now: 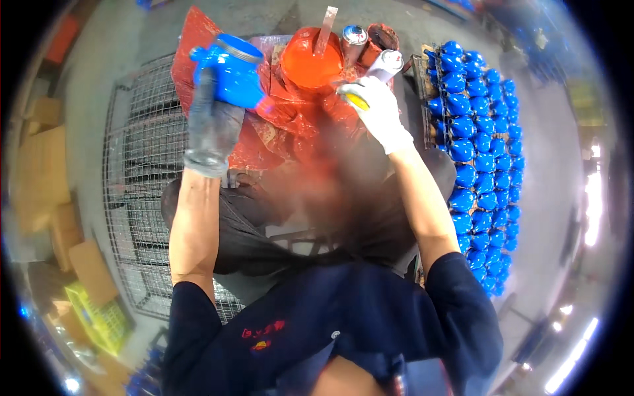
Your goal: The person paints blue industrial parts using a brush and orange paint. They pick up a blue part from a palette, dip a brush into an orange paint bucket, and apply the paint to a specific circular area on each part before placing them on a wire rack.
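My left hand (214, 129), in a dark grey glove, is closed around a glossy blue casting (236, 72) with a round flanged opening at its top. The casting is tilted, and its lower right end is red. To the right, my right hand (378, 109) wears a white glove and grips a yellow-handled tool (357, 101). Its working end is too small to make out. Between and beyond the hands stands a tub of red paint (309, 74) with a flat stick (326, 32) leaning in it.
A spray can (386, 66) stands by my right hand; another can (354, 38) and a red-stained pot (381, 41) are behind. Red-smeared sheeting (257, 142) lies around the tub. Rows of blue castings (484, 162) fill the right side. A wire-mesh rack (142, 191) lies left, near cardboard boxes (43, 165).
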